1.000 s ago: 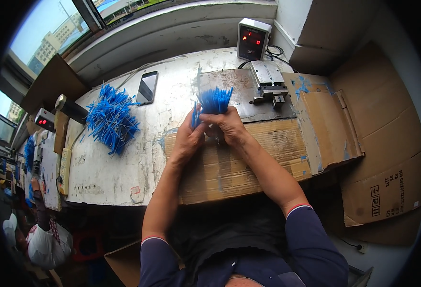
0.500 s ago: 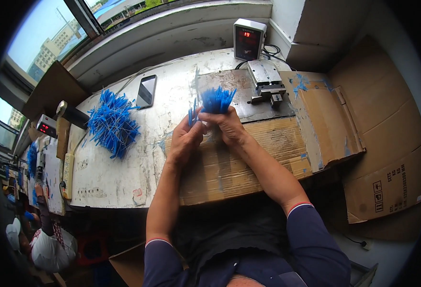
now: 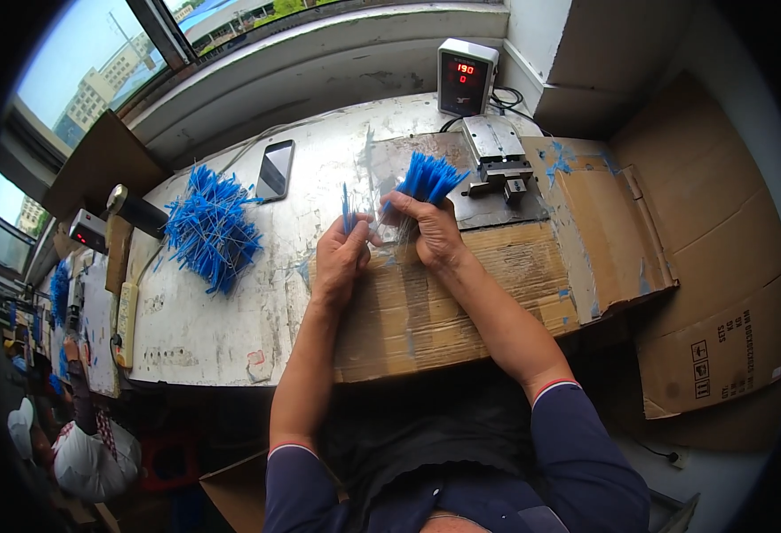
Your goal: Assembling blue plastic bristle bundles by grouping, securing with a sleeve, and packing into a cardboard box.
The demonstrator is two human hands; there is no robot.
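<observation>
Blue plastic sticks (image 3: 431, 176) fan from the closed right hand (image 3: 433, 233) above a cardboard sheet (image 3: 461, 293). Left hand (image 3: 341, 258) pinches a few blue sticks (image 3: 347, 206). Left lies a loose blue heap (image 3: 210, 227); far, a grey box with red digits (image 3: 466, 76); right, a brown carton (image 3: 719, 346).
</observation>
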